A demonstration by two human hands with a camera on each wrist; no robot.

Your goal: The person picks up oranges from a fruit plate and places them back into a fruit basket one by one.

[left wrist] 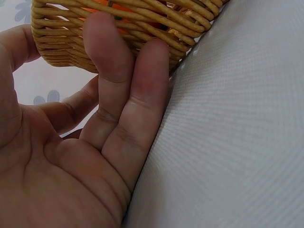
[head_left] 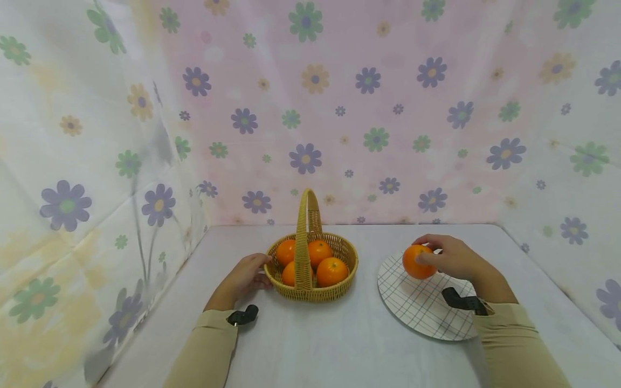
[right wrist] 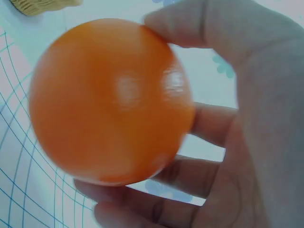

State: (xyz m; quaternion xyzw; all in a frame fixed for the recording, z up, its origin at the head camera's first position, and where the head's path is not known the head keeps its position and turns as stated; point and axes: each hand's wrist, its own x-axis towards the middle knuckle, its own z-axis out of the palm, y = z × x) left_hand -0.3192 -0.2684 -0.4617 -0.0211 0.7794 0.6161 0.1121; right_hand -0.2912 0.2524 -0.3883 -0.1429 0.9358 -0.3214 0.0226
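A wicker basket with a tall arched handle stands left of centre, several oranges inside it. My left hand holds the basket at its left side. In the left wrist view, two fingertips press on the woven wall, while other fingers reach round toward its far side. On the right, my right hand grips a single orange between thumb and fingers, over a round checked plate. The right wrist view shows this orange up close, with the thumb on top and fingers beneath.
A white cloth covers the table. Floral curtains enclose it at the back and both sides. The plate lies right of the basket, partly under my right forearm and its black wrist mount.
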